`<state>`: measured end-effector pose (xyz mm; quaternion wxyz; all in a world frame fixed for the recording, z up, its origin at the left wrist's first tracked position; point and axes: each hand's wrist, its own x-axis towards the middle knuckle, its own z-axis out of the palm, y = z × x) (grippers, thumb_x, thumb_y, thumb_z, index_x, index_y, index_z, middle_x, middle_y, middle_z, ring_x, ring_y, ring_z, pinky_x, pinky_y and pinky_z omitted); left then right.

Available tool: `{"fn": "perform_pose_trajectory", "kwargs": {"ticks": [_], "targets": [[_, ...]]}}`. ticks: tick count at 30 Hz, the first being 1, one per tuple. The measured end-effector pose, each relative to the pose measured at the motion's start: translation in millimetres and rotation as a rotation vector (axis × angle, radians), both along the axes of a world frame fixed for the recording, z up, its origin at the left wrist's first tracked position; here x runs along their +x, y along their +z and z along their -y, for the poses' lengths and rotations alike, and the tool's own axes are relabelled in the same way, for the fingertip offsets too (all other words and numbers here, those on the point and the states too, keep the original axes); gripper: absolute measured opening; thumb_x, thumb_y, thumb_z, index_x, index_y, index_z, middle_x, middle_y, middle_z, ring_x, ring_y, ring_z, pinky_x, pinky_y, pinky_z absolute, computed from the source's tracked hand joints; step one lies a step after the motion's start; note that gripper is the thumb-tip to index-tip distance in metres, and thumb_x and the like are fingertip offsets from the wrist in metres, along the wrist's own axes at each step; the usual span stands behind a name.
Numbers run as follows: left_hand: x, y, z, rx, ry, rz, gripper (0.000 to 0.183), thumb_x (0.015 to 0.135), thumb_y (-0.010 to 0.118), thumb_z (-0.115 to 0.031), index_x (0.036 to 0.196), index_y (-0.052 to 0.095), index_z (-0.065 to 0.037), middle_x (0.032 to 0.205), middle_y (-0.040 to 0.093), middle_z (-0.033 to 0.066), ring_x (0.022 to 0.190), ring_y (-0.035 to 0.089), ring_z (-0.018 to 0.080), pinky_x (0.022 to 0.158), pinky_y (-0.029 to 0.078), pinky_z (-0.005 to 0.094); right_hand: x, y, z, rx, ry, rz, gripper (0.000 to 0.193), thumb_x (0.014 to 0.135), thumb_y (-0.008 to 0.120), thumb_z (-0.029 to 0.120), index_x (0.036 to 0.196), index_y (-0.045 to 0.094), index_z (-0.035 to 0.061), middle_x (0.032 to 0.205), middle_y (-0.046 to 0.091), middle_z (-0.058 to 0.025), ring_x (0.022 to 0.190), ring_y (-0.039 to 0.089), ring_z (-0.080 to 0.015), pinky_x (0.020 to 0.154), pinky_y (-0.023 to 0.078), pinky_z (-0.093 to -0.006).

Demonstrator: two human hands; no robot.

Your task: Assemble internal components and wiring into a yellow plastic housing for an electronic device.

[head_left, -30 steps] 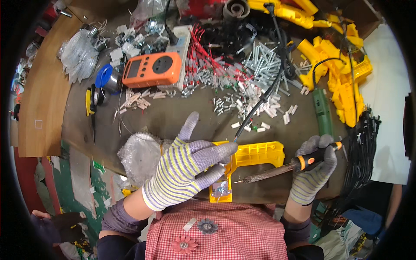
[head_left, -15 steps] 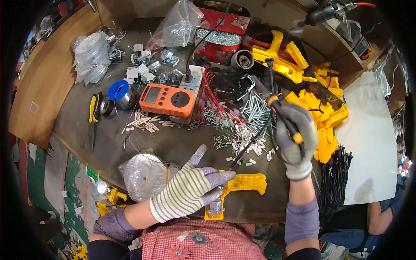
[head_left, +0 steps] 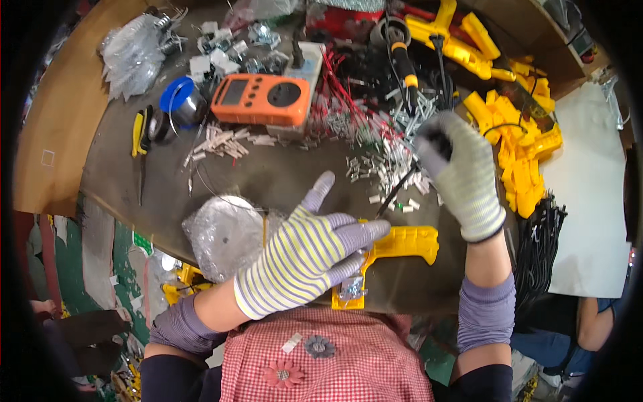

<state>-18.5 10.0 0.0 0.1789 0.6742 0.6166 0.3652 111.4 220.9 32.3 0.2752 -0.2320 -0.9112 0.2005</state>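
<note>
My left hand (head_left: 305, 258), in a striped glove, holds a yellow plastic handle shell (head_left: 405, 242) down on the table. Its index and middle fingers lie across the shell, and the thumb sticks out apart. Small metal parts (head_left: 351, 288) sit inside the shell's lower end. A black cord (head_left: 400, 187) runs from the shell, by my left fingertips, up toward my right hand (head_left: 465, 177). That gloved hand hovers above the loose screws, fingers bent with a gap between them and nothing visible inside. Beyond it is an orange-and-black handled tool (head_left: 404, 70), clear of the fingers.
An orange meter (head_left: 261, 99) rests on a power strip. Small white pieces (head_left: 224, 142) and red wires (head_left: 341, 87) surround it. Yellow shells (head_left: 519, 151) and black cords (head_left: 539, 241) pile up at right. At left are pliers (head_left: 139, 147), a solder spool (head_left: 184, 104) and a bubble-wrapped disc (head_left: 224, 234).
My right hand has let go of the orange-and-black tool, which now sits farther away. The view has shifted; my left hand stays on the yellow shell.
</note>
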Motion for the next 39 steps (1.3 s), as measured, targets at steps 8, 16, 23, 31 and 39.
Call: {"fn": "perform_pose_trajectory", "kwargs": {"ticks": [8, 16, 23, 31, 39], "targets": [[2.8, 4.1, -1.2, 0.017, 0.067, -0.079, 0.049, 0.074, 0.078, -0.013, 0.122, 0.071, -0.017, 0.079, 0.069, -0.0013, 0.077, 0.068, 0.0207, 0.123, 0.026, 0.0535, 32.1, -29.8, 50.3, -0.287, 0.430, -0.010, 0.030, 0.074, 0.064, 0.001, 0.104, 0.063, 0.0053, 0.094, 0.065, -0.0138, 0.092, 0.066, -0.0359, 0.081, 0.053, -0.0433], [8.6, 1.2, 2.6, -0.002, 0.105, 0.065, 0.053, 0.074, 0.077, -0.011, 0.127, 0.067, -0.012, 0.081, 0.068, -0.0014, 0.078, 0.067, 0.0204, 0.122, 0.026, 0.0521, 35.4, -36.1, 47.9, -0.370, 0.557, 0.087, 0.032, 0.078, 0.077, 0.018, 0.102, 0.061, 0.0049, 0.098, 0.062, -0.0143, 0.092, 0.062, -0.0375, 0.083, 0.051, -0.0444], [11.7, 0.4, 37.8, 0.260, 0.025, -0.452, 0.042, 0.060, 0.083, -0.028, 0.101, 0.077, -0.031, 0.081, 0.052, -0.0055, 0.078, 0.054, 0.0114, 0.098, 0.043, 0.0464, 28.9, -34.0, 41.2, -0.329, 0.697, 0.010, 0.023, 0.078, 0.078, 0.022, 0.095, 0.066, 0.0099, 0.094, 0.065, -0.0070, 0.096, 0.060, -0.0324, 0.088, 0.047, -0.0441], [32.3, -30.9, 52.2, 0.294, 0.097, -0.376, 0.043, 0.055, 0.083, -0.032, 0.097, 0.076, -0.038, 0.087, 0.046, -0.0110, 0.082, 0.049, 0.0156, 0.086, 0.040, 0.0441, 5.4, -8.6, 40.6, -0.293, 0.817, 0.262, 0.011, 0.078, 0.073, 0.018, 0.087, 0.072, 0.0117, 0.085, 0.065, -0.0074, 0.093, 0.061, -0.0324, 0.086, 0.047, -0.0435], [29.6, -35.0, 52.5, 0.295, 0.079, -0.348, 0.041, 0.055, 0.081, -0.033, 0.095, 0.077, -0.036, 0.077, 0.045, -0.0124, 0.075, 0.048, 0.0132, 0.084, 0.040, 0.0419, 4.8, -4.2, 51.8, -0.207, 0.773, 0.313, 0.011, 0.077, 0.072, 0.016, 0.086, 0.071, 0.0112, 0.081, 0.064, -0.0103, 0.090, 0.062, -0.0325, 0.079, 0.048, -0.0441]]}}
